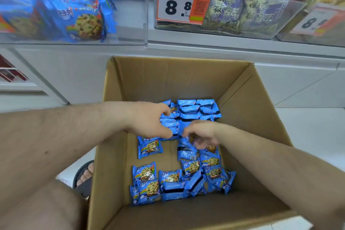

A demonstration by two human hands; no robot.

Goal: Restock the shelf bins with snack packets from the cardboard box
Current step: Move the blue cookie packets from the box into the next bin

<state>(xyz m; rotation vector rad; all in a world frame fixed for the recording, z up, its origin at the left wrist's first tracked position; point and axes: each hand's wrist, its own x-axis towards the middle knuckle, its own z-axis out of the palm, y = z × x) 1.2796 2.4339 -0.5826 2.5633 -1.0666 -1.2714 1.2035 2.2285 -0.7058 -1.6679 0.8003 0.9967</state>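
Blurred right hand [200,134] hides blue packets [188,110].

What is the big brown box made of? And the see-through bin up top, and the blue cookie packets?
The cardboard box looks like matte brown corrugated card: it shows fold creases and frayed corners. The clear bin seems to be hard glossy plastic, see-through with bright reflections along its edges. The blue snack packets look like thin shiny plastic film, crinkled and catching the light.

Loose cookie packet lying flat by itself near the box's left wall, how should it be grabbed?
Come from above. The cookie packet lies face up on the cardboard box floor; pinch its right crimped edge, beside bare cardboard, since the wall crowds its left.
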